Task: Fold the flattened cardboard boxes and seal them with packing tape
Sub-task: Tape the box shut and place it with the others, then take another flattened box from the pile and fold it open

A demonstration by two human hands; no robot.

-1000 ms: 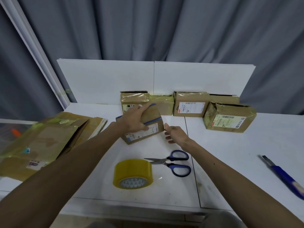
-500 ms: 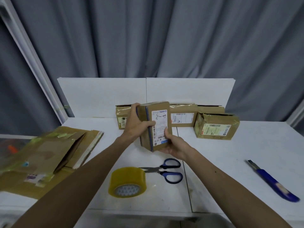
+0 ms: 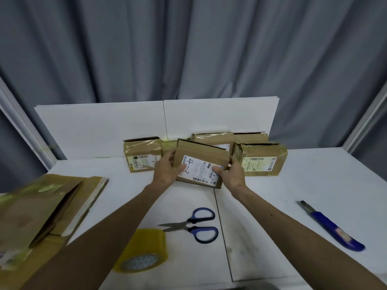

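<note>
A small brown cardboard box [image 3: 201, 153] with a white shipping label facing me is held between both hands at the middle of the white table [image 3: 314, 185]. My left hand [image 3: 166, 171] grips its left side, thumb on the label. My right hand [image 3: 232, 174] grips its right side, thumb on the label's lower right corner. The box's lower edge is at the table surface; contact is unclear. A roll of yellowish packing tape [image 3: 142, 251] lies near the front edge under my left forearm. Flattened cardboard boxes [image 3: 41, 210] are stacked at the left.
Folded taped boxes stand along the white back board: one [image 3: 140, 153] at left, one [image 3: 211, 138] behind the held box, one [image 3: 261, 162] at right. Blue-handled scissors [image 3: 194, 226] lie between my forearms. A blue utility knife [image 3: 333, 227] lies at the right.
The box was turned from upright on its end to lying wide with the label facing me, and carried farther back toward the row of boxes. Both hands stayed on it.
</note>
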